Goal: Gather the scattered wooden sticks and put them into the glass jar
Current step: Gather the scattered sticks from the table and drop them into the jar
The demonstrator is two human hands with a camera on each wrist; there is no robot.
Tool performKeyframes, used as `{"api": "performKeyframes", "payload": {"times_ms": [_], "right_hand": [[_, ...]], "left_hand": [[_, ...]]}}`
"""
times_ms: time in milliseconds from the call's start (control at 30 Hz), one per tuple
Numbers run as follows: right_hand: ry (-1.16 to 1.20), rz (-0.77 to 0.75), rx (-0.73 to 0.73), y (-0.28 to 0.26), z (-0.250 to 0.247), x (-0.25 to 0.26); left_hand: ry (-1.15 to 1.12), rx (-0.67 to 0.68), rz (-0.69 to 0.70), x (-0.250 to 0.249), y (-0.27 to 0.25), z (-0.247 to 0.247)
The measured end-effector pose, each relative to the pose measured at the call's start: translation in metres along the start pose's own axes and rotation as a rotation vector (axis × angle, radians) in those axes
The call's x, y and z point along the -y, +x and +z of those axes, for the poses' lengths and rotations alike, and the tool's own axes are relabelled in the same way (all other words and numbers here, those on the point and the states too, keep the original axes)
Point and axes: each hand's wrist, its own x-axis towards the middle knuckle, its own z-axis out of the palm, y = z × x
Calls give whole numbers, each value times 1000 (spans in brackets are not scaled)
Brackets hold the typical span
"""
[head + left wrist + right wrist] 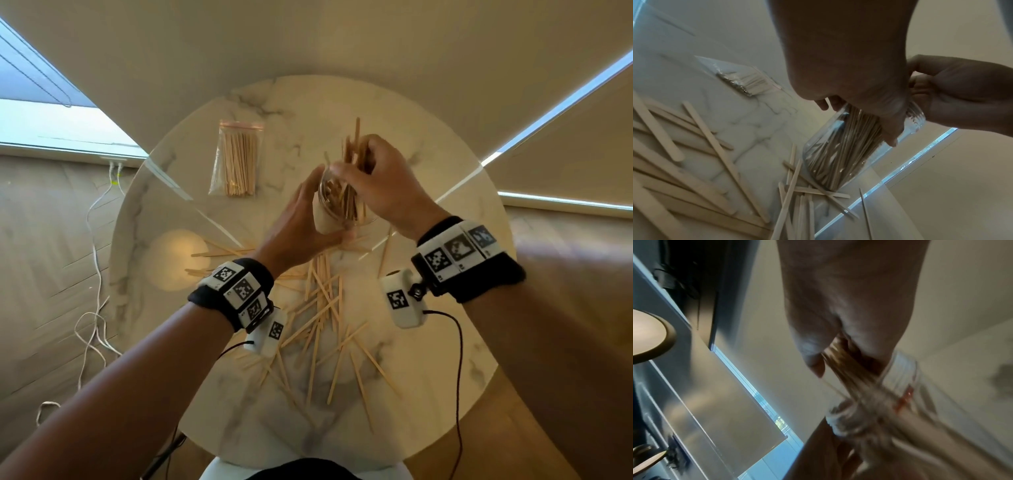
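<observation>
A clear glass jar [330, 205] [840, 155] [869, 415] packed with wooden sticks stands tilted at the middle of the round marble table [428, 377]. My left hand [308, 219] [869, 100] wraps round the jar's side, thumb on the glass. My right hand [373, 178] [953, 91] [840, 340] grips a bundle of sticks [354, 154] [840, 358] at the jar's mouth, their lower ends inside the jar and their tops poking above my fingers. Several loose sticks [322, 308] [694, 170] lie scattered on the table nearer to me.
A clear zip bag of sticks [236, 161] [744, 81] lies at the table's far left. White cables [96, 274] trail on the wooden floor to the left. Black wrist-camera cables [459, 377] hang by the table's near edge.
</observation>
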Motion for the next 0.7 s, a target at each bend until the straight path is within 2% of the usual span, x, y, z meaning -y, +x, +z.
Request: {"api": "performKeyframes", "payload": {"times_ms": [167,300,433,567,700], "right_hand": [[-416,-154,184,1,-36,14],[-644,-203,292,2,-19,16],[-695,-210,438,4,-22,24],[-656,-114,372,13,-47,34],[-708,-177,400,9,-19,24]], "left_hand": [[-25,-20,-1,4,0,-4],[-39,-24,-8,9,3,-4],[-21,-14,22,12,5,-5],[0,-27,30,14,4,-6],[-1,-25,29,16,6,-6]]}}
